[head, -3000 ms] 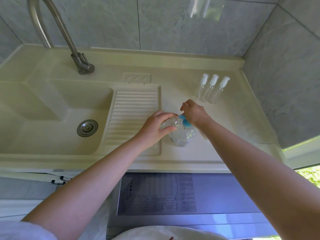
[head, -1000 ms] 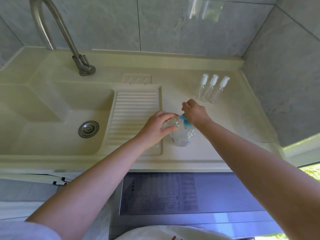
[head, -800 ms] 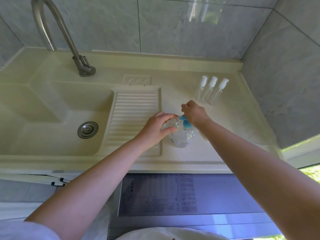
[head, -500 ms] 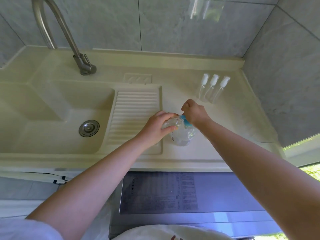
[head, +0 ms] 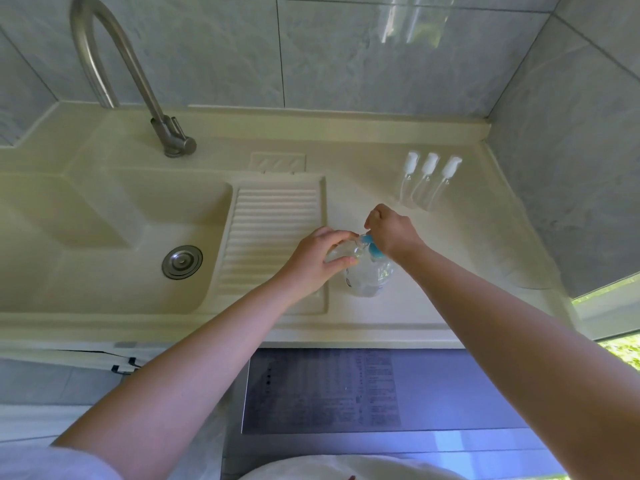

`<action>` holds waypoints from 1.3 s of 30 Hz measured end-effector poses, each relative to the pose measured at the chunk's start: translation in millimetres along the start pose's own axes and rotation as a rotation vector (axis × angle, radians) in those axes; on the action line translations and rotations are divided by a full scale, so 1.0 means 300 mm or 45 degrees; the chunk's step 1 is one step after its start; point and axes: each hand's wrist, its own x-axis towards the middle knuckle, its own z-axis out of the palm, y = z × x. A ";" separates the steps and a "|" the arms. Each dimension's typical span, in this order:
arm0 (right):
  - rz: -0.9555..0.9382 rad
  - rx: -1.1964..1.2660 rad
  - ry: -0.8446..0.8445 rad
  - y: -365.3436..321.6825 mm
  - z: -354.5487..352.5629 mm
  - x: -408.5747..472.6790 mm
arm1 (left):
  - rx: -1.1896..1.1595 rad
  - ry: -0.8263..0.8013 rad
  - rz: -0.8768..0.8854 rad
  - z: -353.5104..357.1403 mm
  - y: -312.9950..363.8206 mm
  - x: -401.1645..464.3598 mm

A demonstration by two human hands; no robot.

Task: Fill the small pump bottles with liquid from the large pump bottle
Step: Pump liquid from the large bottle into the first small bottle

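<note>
The large clear pump bottle (head: pixel 369 277) with a blue pump head stands on the cream counter just right of the ribbed drainboard. My right hand (head: pixel 391 230) is curled over the blue pump head from above. My left hand (head: pixel 318 259) grips a small clear bottle (head: pixel 341 251), holding it tilted against the pump's spout. Three small pump bottles (head: pixel 427 180) with white tops stand in a row at the back right of the counter, apart from both hands.
A sink basin with a metal drain (head: pixel 182 262) lies to the left, with a curved steel tap (head: pixel 138 81) behind it. The ribbed drainboard (head: pixel 273 230) sits between basin and bottles. Tiled walls close in behind and to the right.
Both hands stay at the large bottle. My right hand has shifted slightly on the pump head; nothing else has moved.
</note>
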 end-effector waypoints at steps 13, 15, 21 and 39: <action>-0.015 -0.091 -0.038 -0.002 -0.013 0.021 | -0.067 -0.018 -0.028 -0.003 0.009 0.000; -0.026 -0.106 -0.013 -0.002 -0.005 0.016 | -0.062 -0.013 -0.022 -0.002 0.003 0.000; -0.005 -0.120 -0.004 -0.003 -0.015 0.006 | -0.076 0.007 -0.015 0.002 0.001 0.003; -0.032 -0.313 0.031 -0.009 -0.029 0.010 | -0.136 0.007 -0.012 0.003 -0.007 0.003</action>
